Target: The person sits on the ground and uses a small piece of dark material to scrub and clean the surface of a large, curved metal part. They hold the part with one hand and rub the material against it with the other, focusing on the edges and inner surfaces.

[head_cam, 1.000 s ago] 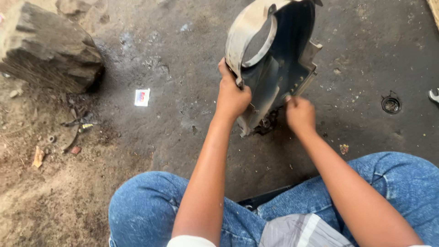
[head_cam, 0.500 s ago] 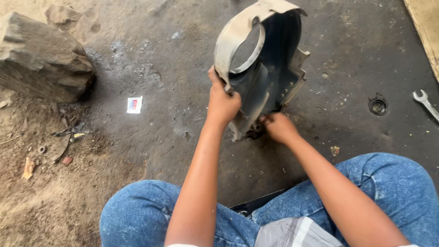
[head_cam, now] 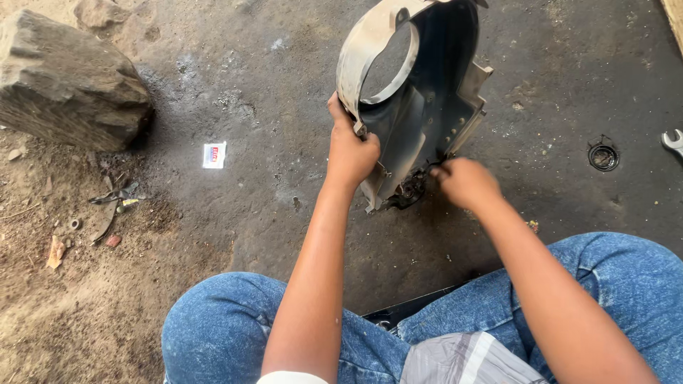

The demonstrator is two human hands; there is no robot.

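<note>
One metal housing: left hand grips, right hand touches.

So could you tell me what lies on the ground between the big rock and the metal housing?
In the head view, a small white sachet lies between the rock and the housing.

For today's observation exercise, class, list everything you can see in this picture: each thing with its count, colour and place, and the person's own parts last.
metal housing: one, dark grey with a pale rim, standing on edge at top centre
large rock: one, grey-brown, top left
small rock: one, brown, top left edge
small packet: one, white with red and blue, on the ground left of centre
round ring part: one, dark, on the ground at right
spanner: one, silver, right edge, partly cut off
left hand: one, gripping the housing's rim
right hand: one, blurred, at the housing's lower edge
knees in jeans: two, blue, bottom
</note>
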